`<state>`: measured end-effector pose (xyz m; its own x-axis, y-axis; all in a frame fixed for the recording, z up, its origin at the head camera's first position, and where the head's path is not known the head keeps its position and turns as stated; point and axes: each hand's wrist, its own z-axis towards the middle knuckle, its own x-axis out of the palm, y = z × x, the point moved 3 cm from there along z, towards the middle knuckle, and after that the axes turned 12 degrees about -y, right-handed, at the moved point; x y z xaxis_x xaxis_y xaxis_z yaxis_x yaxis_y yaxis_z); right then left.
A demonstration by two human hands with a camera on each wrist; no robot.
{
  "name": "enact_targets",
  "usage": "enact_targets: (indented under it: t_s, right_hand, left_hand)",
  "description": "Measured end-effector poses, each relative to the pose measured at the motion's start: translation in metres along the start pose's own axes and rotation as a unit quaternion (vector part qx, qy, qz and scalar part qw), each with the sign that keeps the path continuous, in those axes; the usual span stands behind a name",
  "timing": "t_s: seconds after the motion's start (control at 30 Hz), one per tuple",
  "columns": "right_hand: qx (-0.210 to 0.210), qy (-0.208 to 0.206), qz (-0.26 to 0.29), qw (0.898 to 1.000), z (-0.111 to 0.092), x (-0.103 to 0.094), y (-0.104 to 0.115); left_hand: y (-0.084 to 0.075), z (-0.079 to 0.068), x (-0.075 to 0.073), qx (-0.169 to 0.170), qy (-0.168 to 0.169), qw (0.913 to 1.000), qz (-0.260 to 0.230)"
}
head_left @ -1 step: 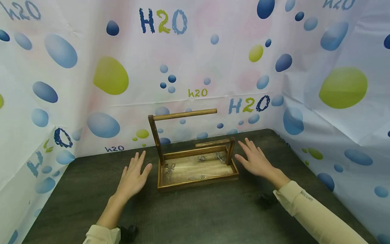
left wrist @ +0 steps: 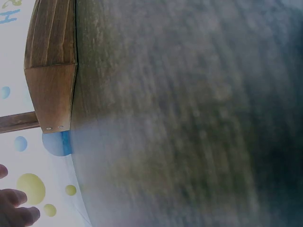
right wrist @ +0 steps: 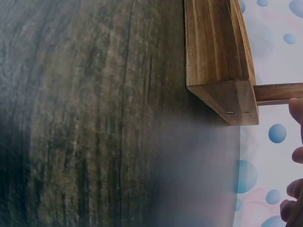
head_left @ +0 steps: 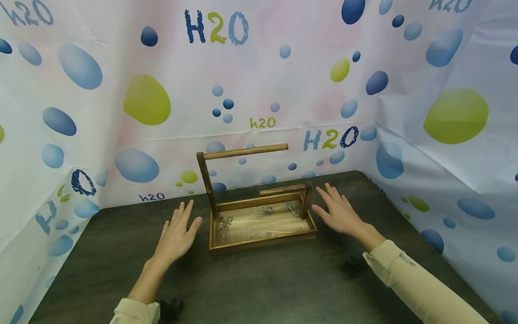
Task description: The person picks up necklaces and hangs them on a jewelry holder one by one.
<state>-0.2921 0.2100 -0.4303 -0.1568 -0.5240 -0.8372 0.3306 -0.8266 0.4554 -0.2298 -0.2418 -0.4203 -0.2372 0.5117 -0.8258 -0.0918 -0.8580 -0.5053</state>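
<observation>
You have a wood stand (head_left: 263, 243) in the middle of the desk (head_left: 259, 283), right between your two hands. It is brown, with dark and light stripes in the wood. Its bottom is a long, low tray (head_left: 212, 236) with thin sides and a paler, yellow-brown floor. At the left end, a tall post (head_left: 208, 186) goes up and leans a little in the head view, and a long bar (head_left: 246, 152) sticks out from its top toward the right. At the right end, a short post (head_left: 307, 200) has a short bar (head_left: 282, 191) that points back to the left. Thin, shiny chains (head_left: 225, 227) lie in the tray: a bunch by the tall post, more near the short post and the back side, and a few bits near the front. On each end of the tray, your wrist views show two tiny metal dots (left wrist: 54, 127). Your left hand (head_left: 178, 231) is beside the tray's left end, with its fingers straight and a bit apart, and it holds nothing. Your right hand (head_left: 339, 211) is just beside the short post, fingers stretched out and spread, and it holds nothing too. Behind it all is a white sheet (head_left: 283, 81) with blue and green spots.
</observation>
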Motion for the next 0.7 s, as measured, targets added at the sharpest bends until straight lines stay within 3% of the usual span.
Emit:
enact_targets:
  t_s: [0.3, 0.47, 0.57, 0.7]
  right_hand:
    - [0.006, 0.007, -0.004, 1.0, -0.0015, 0.0022, 0.0007]
    - [0.002, 0.0, 0.0, 1.0, -0.0019, 0.0016, 0.002]
    - [0.001, -0.006, 0.007, 1.0, -0.0012, 0.0016, 0.0017]
    - [0.006, -0.016, 0.022, 1.0, -0.0001, 0.0012, 0.0008]
  left_hand:
    - [-0.0003, -0.001, 0.002, -0.004, 0.008, 0.9999, -0.012]
    - [0.0002, 0.0006, 0.0036, -0.025, 0.027, 0.997, -0.068]
    - [0.0021, 0.0013, 0.0045, -0.055, 0.04, 0.9889, -0.132]
    - [0.0043, 0.0025, 0.0048, -0.09, 0.046, 0.968, -0.23]
